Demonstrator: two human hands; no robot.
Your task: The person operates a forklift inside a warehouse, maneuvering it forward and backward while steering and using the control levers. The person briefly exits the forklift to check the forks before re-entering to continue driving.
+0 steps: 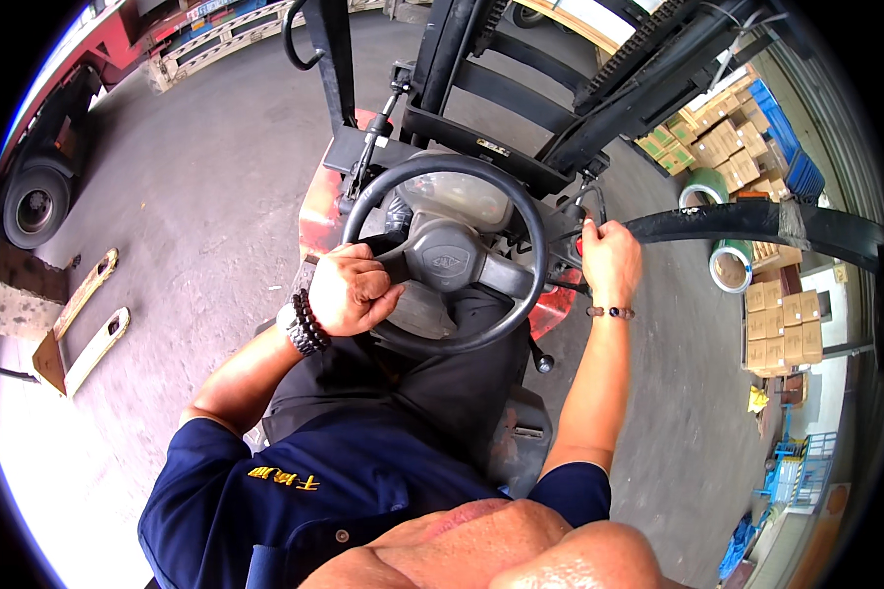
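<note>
I sit at the controls of a forklift. My left hand (352,291) is closed at the left side of the black steering wheel (537,236), its thumb lying toward the hub. Whether a knob sits under that palm is hidden. Off to the right of the wheel, my right hand (612,263) is wrapped round a control lever (579,245), of which a bit of red shows beside the fingers. Below the wheel's right side stands another lever with a black ball knob (543,364), untouched. An instrument panel (457,201) shows through the wheel's upper half.
Ahead rises the black mast (521,93). A pallet jack (88,319) with worn forks stands at left, near a red truck's wheel (37,206). Stacked cartons (784,329) and large rolls (731,266) line the right side, beyond a black overhead-guard post (727,222). Grey concrete floor (206,177) surrounds the forklift.
</note>
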